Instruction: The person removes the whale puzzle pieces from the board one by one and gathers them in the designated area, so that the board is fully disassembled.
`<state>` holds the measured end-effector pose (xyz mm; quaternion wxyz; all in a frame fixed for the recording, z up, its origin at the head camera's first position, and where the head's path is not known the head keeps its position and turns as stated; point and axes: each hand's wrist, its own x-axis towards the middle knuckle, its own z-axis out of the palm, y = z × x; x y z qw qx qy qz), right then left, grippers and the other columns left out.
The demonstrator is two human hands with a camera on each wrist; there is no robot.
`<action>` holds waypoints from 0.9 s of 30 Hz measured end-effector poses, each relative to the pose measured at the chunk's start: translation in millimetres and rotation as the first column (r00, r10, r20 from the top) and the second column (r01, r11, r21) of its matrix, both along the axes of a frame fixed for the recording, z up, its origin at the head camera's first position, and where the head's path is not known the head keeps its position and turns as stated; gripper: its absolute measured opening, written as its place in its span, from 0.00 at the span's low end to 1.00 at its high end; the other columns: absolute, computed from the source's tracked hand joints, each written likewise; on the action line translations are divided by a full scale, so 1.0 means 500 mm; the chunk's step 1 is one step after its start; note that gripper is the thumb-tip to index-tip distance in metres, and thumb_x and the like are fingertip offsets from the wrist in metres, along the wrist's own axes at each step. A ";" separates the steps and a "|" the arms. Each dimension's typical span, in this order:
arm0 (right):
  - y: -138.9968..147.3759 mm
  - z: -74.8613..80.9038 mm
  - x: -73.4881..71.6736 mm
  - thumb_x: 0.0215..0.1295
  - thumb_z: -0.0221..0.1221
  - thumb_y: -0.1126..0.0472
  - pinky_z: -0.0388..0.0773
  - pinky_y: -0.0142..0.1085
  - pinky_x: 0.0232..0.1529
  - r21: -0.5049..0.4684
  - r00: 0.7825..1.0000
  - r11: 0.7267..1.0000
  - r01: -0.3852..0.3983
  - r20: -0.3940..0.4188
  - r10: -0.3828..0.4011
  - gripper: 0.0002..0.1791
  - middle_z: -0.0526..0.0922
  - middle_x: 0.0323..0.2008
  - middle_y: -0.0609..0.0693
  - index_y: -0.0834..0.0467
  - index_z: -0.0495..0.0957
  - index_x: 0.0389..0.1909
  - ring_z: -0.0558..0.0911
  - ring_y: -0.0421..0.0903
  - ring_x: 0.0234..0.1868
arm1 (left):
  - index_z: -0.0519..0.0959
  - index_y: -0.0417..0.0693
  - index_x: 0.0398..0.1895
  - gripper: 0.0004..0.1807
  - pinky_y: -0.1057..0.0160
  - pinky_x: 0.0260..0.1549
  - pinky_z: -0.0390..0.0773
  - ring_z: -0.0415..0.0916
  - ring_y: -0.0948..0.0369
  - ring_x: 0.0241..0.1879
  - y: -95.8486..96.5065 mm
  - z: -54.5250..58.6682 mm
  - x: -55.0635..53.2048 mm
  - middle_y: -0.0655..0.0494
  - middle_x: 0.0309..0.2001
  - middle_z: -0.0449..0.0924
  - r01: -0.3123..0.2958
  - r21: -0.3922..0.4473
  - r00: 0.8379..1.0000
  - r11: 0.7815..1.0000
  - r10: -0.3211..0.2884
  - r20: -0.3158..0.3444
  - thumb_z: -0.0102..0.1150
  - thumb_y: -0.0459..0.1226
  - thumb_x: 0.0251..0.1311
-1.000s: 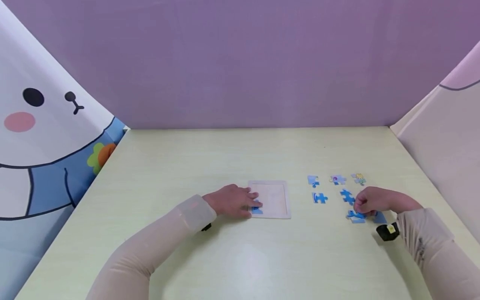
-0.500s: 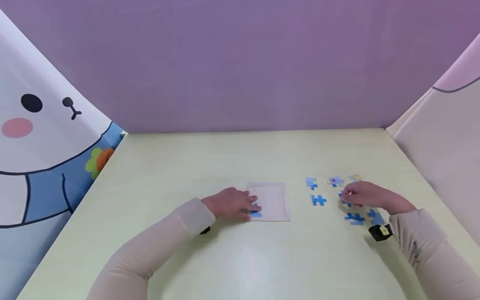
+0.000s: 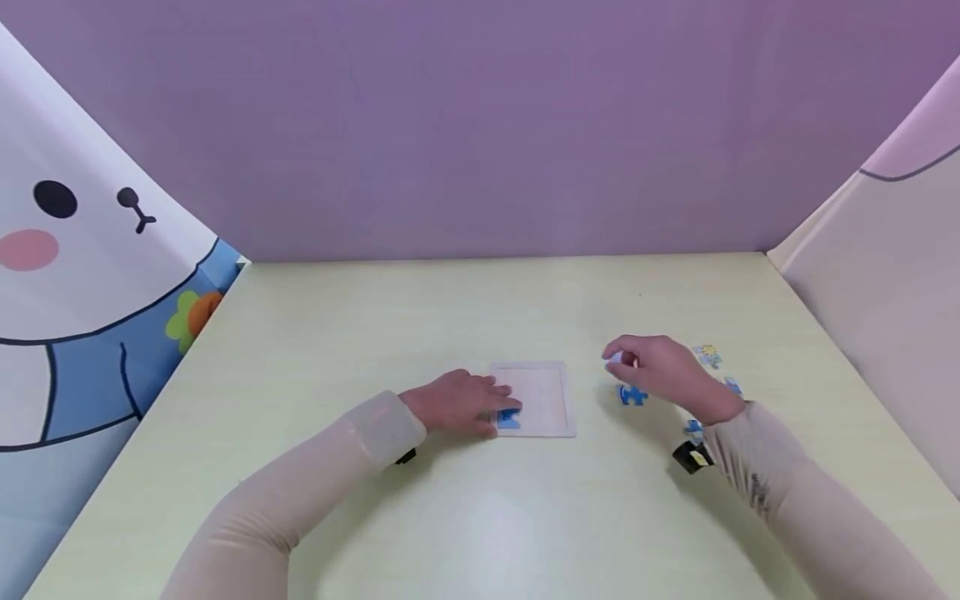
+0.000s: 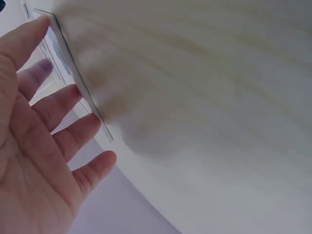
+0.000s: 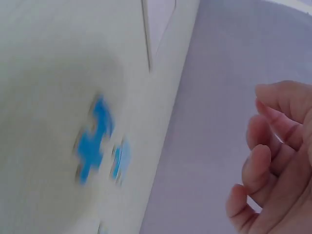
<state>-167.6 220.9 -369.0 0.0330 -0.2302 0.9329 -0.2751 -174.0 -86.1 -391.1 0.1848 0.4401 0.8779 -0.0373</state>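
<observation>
My left hand (image 3: 455, 404) lies across the left edge of a pale square puzzle tray (image 3: 568, 408), fingers spread. Part of a blue puzzle piece (image 3: 508, 419) shows in the tray's lower left corner, by the fingertips. In the left wrist view the left hand (image 4: 44, 126) has its fingertips along the tray's rim (image 4: 80, 80). My right hand (image 3: 660, 371) hovers over the loose pieces, fingers loosely bent. Below it lie a blue puzzle piece (image 3: 632, 395) and a light blue one (image 5: 125, 158). Nothing shows between the right hand's fingers (image 5: 261, 163) in the right wrist view.
A puzzle piece with a yellow flower (image 3: 707, 355) lies beyond the right wrist. Other blue pieces (image 3: 693, 428) are partly covered by the right forearm. A purple backdrop (image 3: 495, 125) rises behind the table (image 3: 420, 308), with printed cloth at both sides.
The right hand has moved left, from the lower right pieces across to the leftmost loose ones. The left hand stays on the tray.
</observation>
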 end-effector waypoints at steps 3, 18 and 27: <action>-0.034 -0.006 -0.003 0.62 0.61 0.62 0.66 0.32 0.21 0.042 0.997 0.997 -0.063 -0.049 0.065 0.12 0.75 0.23 0.42 0.63 0.80 0.45 0.66 0.36 0.18 | 0.66 0.57 0.69 0.28 0.50 0.60 0.65 0.58 0.52 0.69 0.003 0.002 0.001 0.55 0.70 0.62 -0.020 -0.006 1.000 1.000 0.020 -0.004 0.54 0.48 0.66; -0.175 -0.035 -0.008 0.58 0.65 0.50 0.75 0.35 0.28 0.423 0.957 0.873 -0.244 -0.044 0.288 0.20 0.83 0.33 0.46 0.55 0.83 0.49 0.79 0.40 0.30 | 0.52 0.54 0.76 0.47 0.49 0.67 0.54 0.44 0.55 0.74 0.016 -0.010 -0.024 0.54 0.76 0.47 -0.135 -0.157 0.990 0.978 0.129 -0.049 0.53 0.64 0.58; -0.235 -0.045 0.005 0.56 0.64 0.53 0.74 0.42 0.27 0.483 0.982 0.855 -0.188 0.106 0.156 0.06 0.78 0.27 0.43 0.52 0.83 0.27 0.74 0.42 0.28 | 0.50 0.62 0.76 0.44 0.47 0.68 0.49 0.39 0.57 0.74 0.008 -0.003 -0.035 0.57 0.76 0.41 -0.105 -0.186 0.994 0.977 0.110 0.016 0.52 0.63 0.59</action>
